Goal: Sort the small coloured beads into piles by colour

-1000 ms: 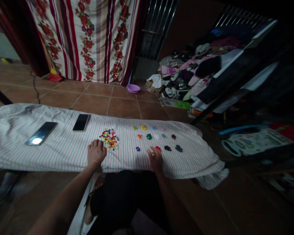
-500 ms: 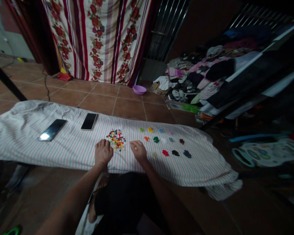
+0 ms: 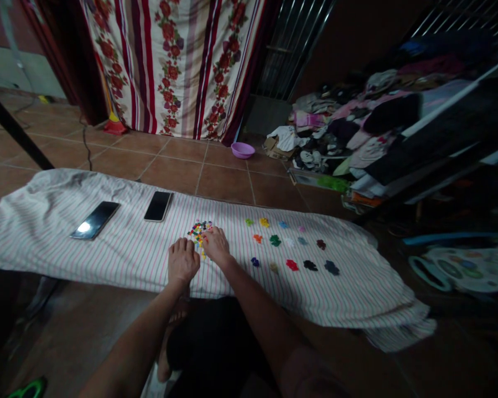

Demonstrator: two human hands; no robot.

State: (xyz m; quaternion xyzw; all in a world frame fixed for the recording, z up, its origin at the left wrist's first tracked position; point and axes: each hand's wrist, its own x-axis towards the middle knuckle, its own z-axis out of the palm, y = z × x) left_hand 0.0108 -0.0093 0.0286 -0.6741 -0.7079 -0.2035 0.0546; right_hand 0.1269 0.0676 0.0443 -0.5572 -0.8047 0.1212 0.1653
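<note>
A mixed heap of tiny coloured pieces point(image 3: 198, 228), perhaps beads, lies on the striped cloth point(image 3: 124, 254). My right hand point(image 3: 216, 244) reaches over its right side, fingertips bent together down among the pieces; what they pinch is too small to make out. Just left of the heap's near end rests my left hand point(image 3: 183, 261), palm down on the cloth, fingers forward. Right of both hands lie several single-colour clusters, among them a yellow cluster point(image 3: 264, 222), a dark green cluster point(image 3: 275, 240), a dark blue cluster point(image 3: 254, 262), a red cluster point(image 3: 292, 265) and a black cluster point(image 3: 310, 266).
Two phones, a larger phone point(image 3: 95, 220) and a smaller phone point(image 3: 158, 207), lie left of the heap. Beyond the cloth, a purple basin point(image 3: 243, 150) stands on the tiled floor. A floral curtain point(image 3: 170, 72) hangs behind, and piled clothes point(image 3: 344, 124) are at the right.
My right hand has moved left from beside the heap onto it, uncovering the dark blue cluster. My left hand stays by the heap. The whole view has shifted slightly.
</note>
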